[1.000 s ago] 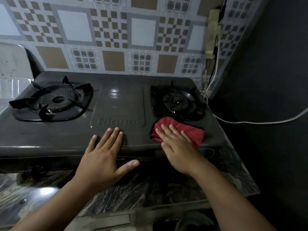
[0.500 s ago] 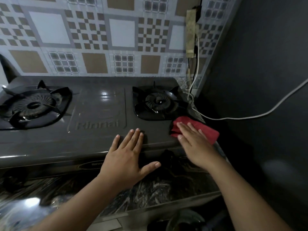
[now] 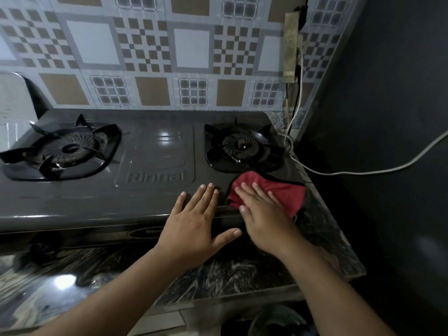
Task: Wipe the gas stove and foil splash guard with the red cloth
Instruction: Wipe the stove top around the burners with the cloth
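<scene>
A dark grey two-burner gas stove (image 3: 150, 190) stands on a marbled counter against the patterned wall. The red cloth (image 3: 286, 192) lies on the stove's front right corner, just in front of the right burner (image 3: 242, 146). My right hand (image 3: 264, 219) presses flat on the cloth's left part, fingers stretched out. My left hand (image 3: 198, 224) rests flat on the stove's front edge right beside it, fingers spread, holding nothing. A pale foil splash guard (image 3: 17, 105) shows at the far left behind the left burner (image 3: 65, 149).
A white cable (image 3: 363, 170) runs from a wall fitting (image 3: 291, 44) down past the stove's right rear corner and off to the right. A dark wall (image 3: 388, 141) closes the right side. The marbled counter (image 3: 242, 272) lies in front of the stove.
My right hand slid the red cloth right to the stove's corner, then back a little to the left. My left hand has moved right along the stove's front edge. The camera view swung sideways.
</scene>
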